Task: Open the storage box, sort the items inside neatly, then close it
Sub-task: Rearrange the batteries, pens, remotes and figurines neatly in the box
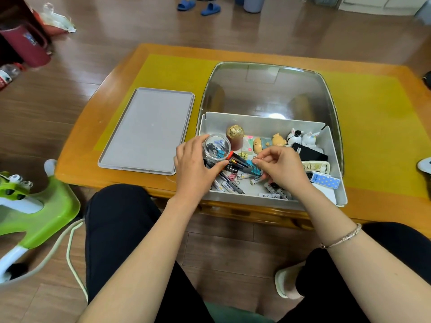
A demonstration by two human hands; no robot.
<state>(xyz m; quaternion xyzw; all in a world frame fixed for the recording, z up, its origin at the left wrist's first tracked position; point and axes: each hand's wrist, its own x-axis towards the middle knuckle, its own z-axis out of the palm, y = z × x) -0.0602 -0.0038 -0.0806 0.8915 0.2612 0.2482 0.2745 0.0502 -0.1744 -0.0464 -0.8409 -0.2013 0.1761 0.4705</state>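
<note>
The grey storage box (263, 123) stands open on the table, its clear lid (270, 89) tipped up behind it. My left hand (193, 166) grips a small clear jar (215, 146) with blue binder clips inside, at the box's left end. My right hand (282, 169) pinches a teal binder clip (253, 166) over the jumble of pens and batteries (233, 180). A gold-capped bottle (235, 136), bear figures (270, 142), small white figurines (303, 136), a black case (307, 152) and a blue dotted eraser box (325, 180) lie in the box.
A flat grey tray (147, 131) lies left of the box on the yellow mat (172, 71) of the wooden table (77, 159). A green stool (39, 206) stands at the left by my knee. Blue slippers (198, 7) lie on the floor beyond.
</note>
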